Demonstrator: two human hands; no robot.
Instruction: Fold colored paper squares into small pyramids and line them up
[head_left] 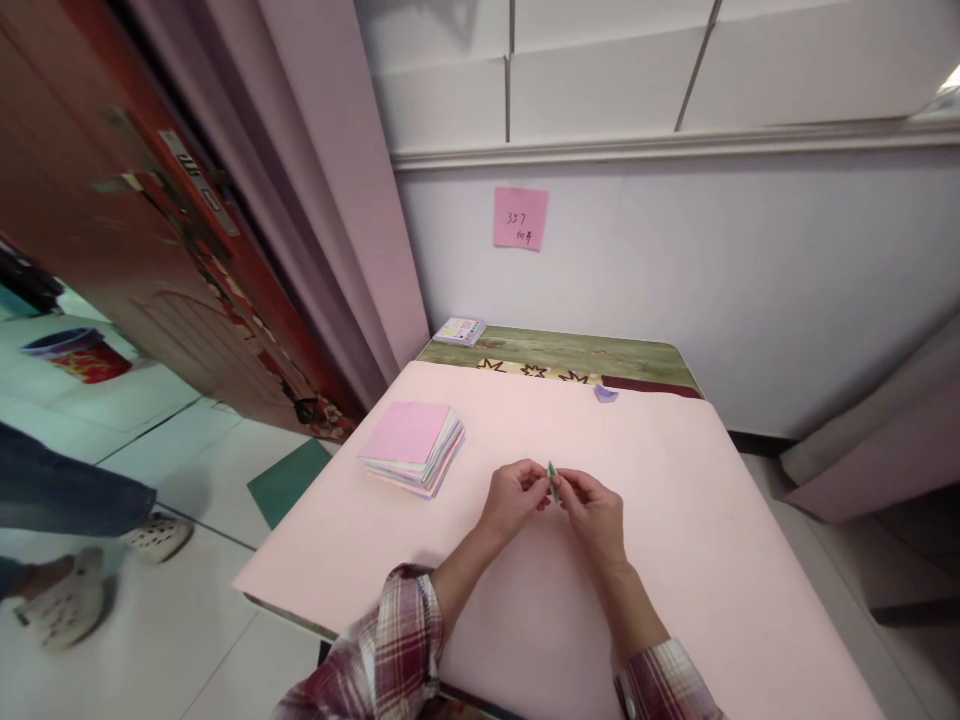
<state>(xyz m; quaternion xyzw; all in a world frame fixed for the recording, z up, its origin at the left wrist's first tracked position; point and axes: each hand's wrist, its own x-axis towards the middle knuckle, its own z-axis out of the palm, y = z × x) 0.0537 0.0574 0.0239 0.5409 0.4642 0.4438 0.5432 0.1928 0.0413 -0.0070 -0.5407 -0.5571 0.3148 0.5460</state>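
Both hands meet over the middle of the pink-covered table (675, 520), pinching a small piece of folded green paper (553, 480) between them. My left hand (517, 493) grips its left side with thumb and fingertips closed. On the other side, my right hand (595, 508) pinches the same paper, also closed. Much of the paper is hidden by the fingers. To the left lies a stack of coloured square paper (409, 440), a pink sheet on top. A small folded purple paper piece (606, 394) rests near the cover's far edge.
A small printed pack (460, 331) sits at the table's far left corner, against the wall. A pink note (520, 218) is stuck on the wall. At left are a red door (150, 230), a bucket (79, 355) and another person's legs (67, 490).
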